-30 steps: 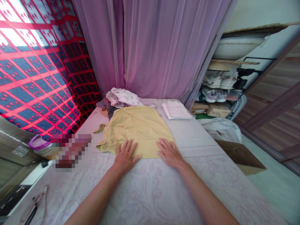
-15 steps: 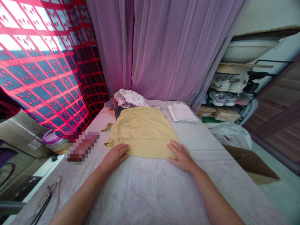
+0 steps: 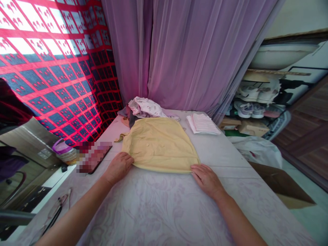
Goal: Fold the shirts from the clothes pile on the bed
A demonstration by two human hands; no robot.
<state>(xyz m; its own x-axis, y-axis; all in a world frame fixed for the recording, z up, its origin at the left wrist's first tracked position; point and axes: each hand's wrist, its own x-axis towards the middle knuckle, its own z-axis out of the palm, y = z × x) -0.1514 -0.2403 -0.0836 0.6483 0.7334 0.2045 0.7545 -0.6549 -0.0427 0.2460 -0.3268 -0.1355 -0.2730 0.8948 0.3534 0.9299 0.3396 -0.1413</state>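
Observation:
A yellow shirt (image 3: 160, 143) with small buttons lies spread on the pale floral cloth (image 3: 159, 212) of the table. My left hand (image 3: 120, 166) is closed, fingers pinching the shirt's near left corner. At the near right corner, my right hand (image 3: 207, 179) is closed too, its thumb and fingertips on the hem. Between the two hands the near edge runs almost straight. A small flap of yellow fabric sticks out at the shirt's far left side.
Behind the shirt sits a heap of clothes (image 3: 147, 107). Folded white striped fabric (image 3: 203, 123) lies at the far right. A phone-like object (image 3: 101, 159), partly pixelated, and glasses (image 3: 57, 208) are on the left. Beside the table stand a cardboard box (image 3: 284, 184) and a shoe rack (image 3: 256, 92).
My left hand has moved left to the shirt's corner and its fingers have closed there. The right hand, flat on the fabric before, now grips the near right corner. The view shifted slightly.

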